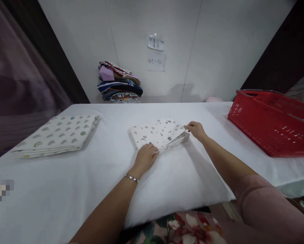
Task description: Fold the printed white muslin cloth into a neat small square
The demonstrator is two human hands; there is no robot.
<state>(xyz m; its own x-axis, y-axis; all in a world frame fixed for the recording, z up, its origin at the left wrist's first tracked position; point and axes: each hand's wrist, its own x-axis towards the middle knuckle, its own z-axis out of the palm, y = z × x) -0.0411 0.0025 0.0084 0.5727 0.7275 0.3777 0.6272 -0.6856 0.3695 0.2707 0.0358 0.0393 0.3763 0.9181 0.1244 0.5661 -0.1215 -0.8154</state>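
A white cloth [157,133] with small dark and grey printed figures lies folded in the middle of the table. My left hand [146,156] is at its near left edge, fingers curled over the fabric and the thumb by the fold. At the right corner, my right hand [195,129] pinches the top layer between thumb and fingers. That layer is raised a little, and a gap shows between it and the layers below. To the left lies another folded white cloth [62,132], with grey cloud-like and green prints, touched by neither hand.
The table is covered with a white sheet [101,183]. A red perforated basket [271,122] stands at the right. Behind the table's far edge rises a stack of folded fabrics [120,83]. Two paper notes [156,61] hang on the wall. A dark curtain [22,74] borders the left.
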